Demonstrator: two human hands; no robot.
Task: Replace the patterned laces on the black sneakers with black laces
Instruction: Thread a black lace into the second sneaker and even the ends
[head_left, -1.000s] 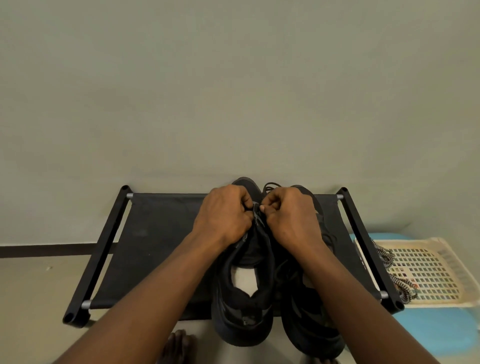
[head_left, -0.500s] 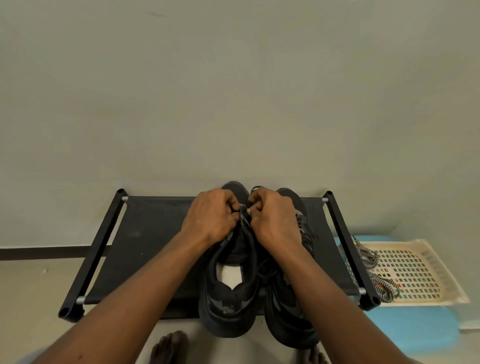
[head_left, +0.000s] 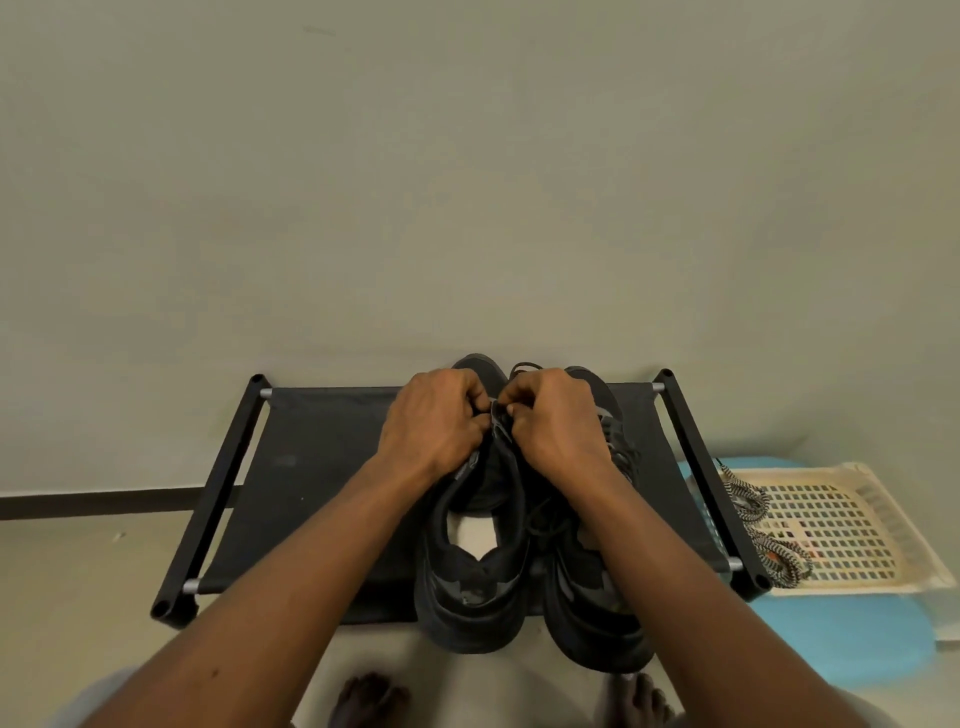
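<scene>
Two black sneakers stand side by side on a black fabric rack (head_left: 322, 467), toes toward the wall. My left hand (head_left: 436, 421) and my right hand (head_left: 550, 421) meet over the tongue of the left sneaker (head_left: 472, 577), each pinching a black lace (head_left: 500, 415) at the eyelets; the lace is mostly hidden under my fingers. The right sneaker (head_left: 597, 613) lies under my right forearm with black lacing showing. The patterned black-and-white laces (head_left: 763, 525) lie on the edge of a cream basket to the right.
The cream perforated basket (head_left: 841, 525) rests on a light blue stool (head_left: 841, 639) right of the rack. A plain wall rises just behind the rack. My bare feet (head_left: 369, 701) show on the floor at the bottom edge.
The view has shifted slightly, so rack and shoes sit a little further left in the frame. Both hands stay pinched together over the left sneaker's tongue.
</scene>
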